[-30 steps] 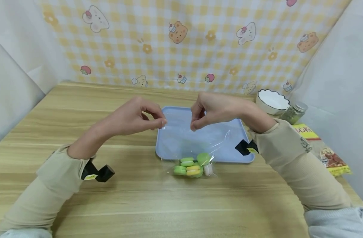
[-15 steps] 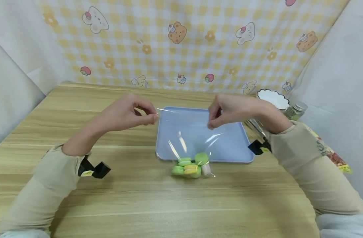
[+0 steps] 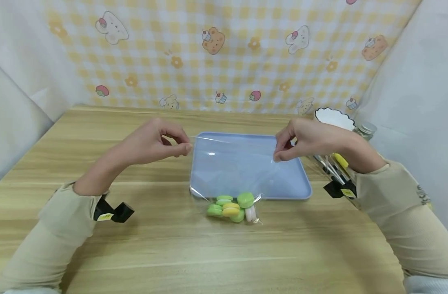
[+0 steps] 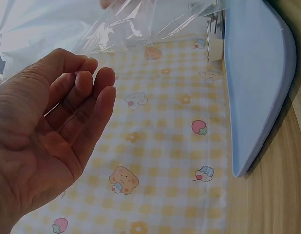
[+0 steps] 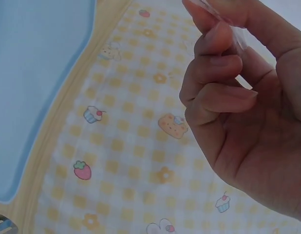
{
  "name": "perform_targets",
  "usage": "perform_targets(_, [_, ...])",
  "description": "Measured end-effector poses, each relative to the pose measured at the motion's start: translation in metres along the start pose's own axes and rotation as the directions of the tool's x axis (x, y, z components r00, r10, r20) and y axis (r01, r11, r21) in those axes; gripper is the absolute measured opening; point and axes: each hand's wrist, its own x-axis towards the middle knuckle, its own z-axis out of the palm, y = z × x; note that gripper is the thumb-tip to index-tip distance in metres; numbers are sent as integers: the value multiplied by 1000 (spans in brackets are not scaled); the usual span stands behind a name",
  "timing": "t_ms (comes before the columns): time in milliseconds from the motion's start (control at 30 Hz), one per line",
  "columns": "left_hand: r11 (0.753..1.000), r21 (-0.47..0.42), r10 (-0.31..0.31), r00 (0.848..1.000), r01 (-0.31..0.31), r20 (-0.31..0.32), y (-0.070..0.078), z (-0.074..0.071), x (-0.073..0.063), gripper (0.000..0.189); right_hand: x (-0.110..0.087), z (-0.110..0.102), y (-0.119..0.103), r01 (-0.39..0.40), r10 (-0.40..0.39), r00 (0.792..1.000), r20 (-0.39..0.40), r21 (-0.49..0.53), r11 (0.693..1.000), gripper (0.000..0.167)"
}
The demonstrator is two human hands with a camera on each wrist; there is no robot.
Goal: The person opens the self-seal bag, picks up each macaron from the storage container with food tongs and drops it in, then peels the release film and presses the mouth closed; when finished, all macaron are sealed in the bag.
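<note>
A clear plastic bag (image 3: pixel 224 173) is stretched between the two hands, its lower end on the wooden table. Inside, at the bottom, lie several macarons: a yellow macaron (image 3: pixel 231 210), a whitish macaron (image 3: pixel 250 214) and green macarons (image 3: pixel 245 199). The left hand (image 3: pixel 158 141) pinches the bag's upper left corner between thumb and index finger; the left wrist view shows the other fingers (image 4: pixel 105 100) loosely bent. At the opposite upper corner, the right hand (image 3: pixel 316 139) pinches the film, its other fingers (image 5: pixel 216 95) curled in the right wrist view.
Behind the bag lies a light blue tray (image 3: pixel 305 192). To the right stand a white scalloped bowl (image 3: pixel 334 118), a lidded jar (image 3: pixel 366 130) and metal utensils (image 3: pixel 330 168), partly behind the right arm. A checked curtain (image 3: pixel 194 81) backs the table.
The right hand has moved right, away from the left hand, which shifted slightly left. The bag's upper edge is now spread wide and taut, while the macarons stay near the same spot.
</note>
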Motion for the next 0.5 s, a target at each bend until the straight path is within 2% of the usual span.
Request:
perform_targets(200, [1000, 24, 14, 1000, -14, 0, 0, 2, 2, 10, -9, 0, 2, -32, 32, 999, -16, -2, 999, 9])
perform_targets(267, [998, 58, 4, 1000, -4, -9, -2, 1, 2, 10, -14, -1, 6, -44, 43, 999, -32, -57, 997, 12])
perform_targets(367, [994, 85, -62, 997, 67, -55, -6, -5, -2, 11, -30, -3, 19, -103, 91, 991, -94, -135, 985, 14])
perform_targets(433, [991, 54, -114, 990, 118, -82, -9, -9, -7, 11, -42, -3, 30, -159, 141, 980, -141, -128, 979, 14])
perform_targets(500, [990, 0, -144, 985, 144, -93, -10, -13, -10, 11, -51, -1, 39, -188, 169, 967, -189, -84, 979, 9])
